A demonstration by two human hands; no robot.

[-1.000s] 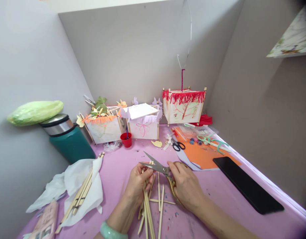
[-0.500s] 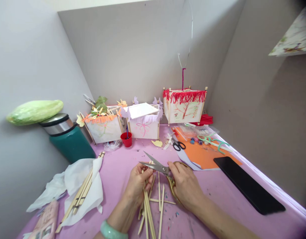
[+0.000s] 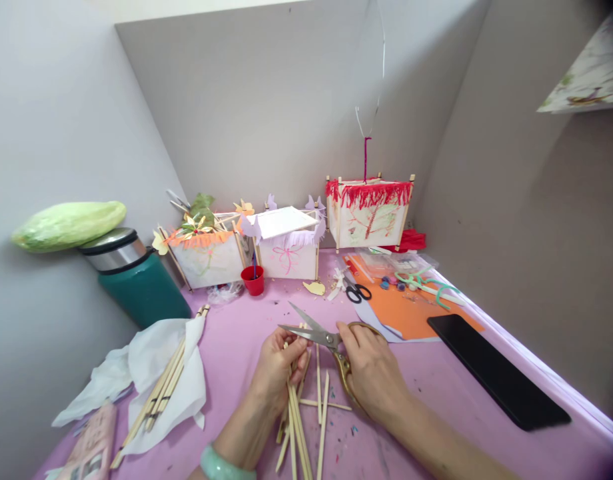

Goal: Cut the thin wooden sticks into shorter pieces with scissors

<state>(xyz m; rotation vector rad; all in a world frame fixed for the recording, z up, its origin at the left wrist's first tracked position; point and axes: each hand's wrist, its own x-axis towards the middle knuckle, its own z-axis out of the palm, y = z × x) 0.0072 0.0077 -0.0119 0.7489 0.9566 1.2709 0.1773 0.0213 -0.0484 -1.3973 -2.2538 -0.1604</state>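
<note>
Pinched in my left hand (image 3: 281,363) are thin wooden sticks (image 3: 298,427), their upper tips poking out above the fingers. My right hand (image 3: 369,367) grips a pair of gold-handled scissors (image 3: 329,339). The scissor blades stand apart and point left, the lower one lying across the stick tips just over my left fingers. Whether it touches the sticks I cannot tell. Loose sticks (image 3: 324,420) lie on the purple tabletop (image 3: 381,427) beneath and between my hands.
Decorated paper lanterns (image 3: 290,259) stand along the back wall. A teal bottle (image 3: 141,287) carries a wrapped green vegetable (image 3: 69,225) at left. Bundled sticks (image 3: 164,387) rest on white paper (image 3: 191,400). Black-handled scissors (image 3: 359,293), orange paper (image 3: 401,313) and a black phone (image 3: 496,370) lie right.
Almost nothing differs. The view has shifted very slightly, while both hands, the sticks and the parted scissors keep the same position.
</note>
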